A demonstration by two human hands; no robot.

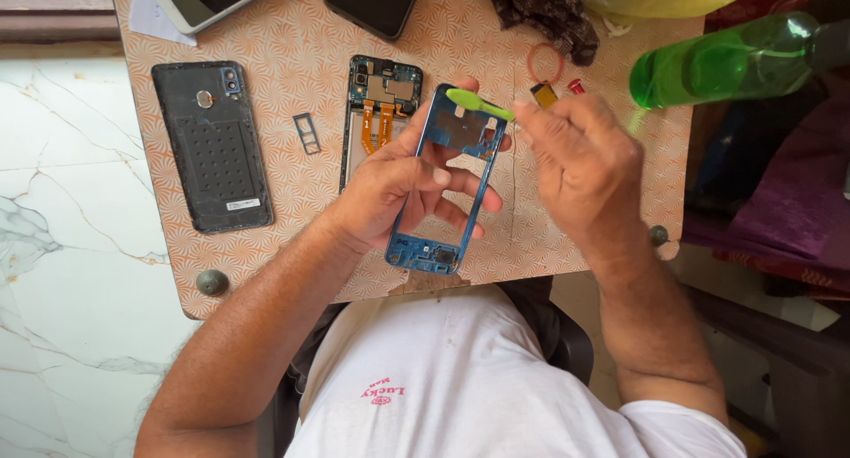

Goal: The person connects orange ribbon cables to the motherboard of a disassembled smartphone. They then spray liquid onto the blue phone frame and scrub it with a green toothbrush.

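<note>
Two hands work above a small patterned table (pixel 292 59). The left hand (pixel 390 188) curls its fingers through a blue phone frame (pixel 447 179), gripping it upright over the table's near edge. The right hand (pixel 580 157) pinches a green pry tool (pixel 478 104), its tip touching the frame's far end. Just beyond lies an opened phone body (pixel 381 104); farther left, a black back cover (pixel 212 143). A green bottle (pixel 735 59) lies far right.
</note>
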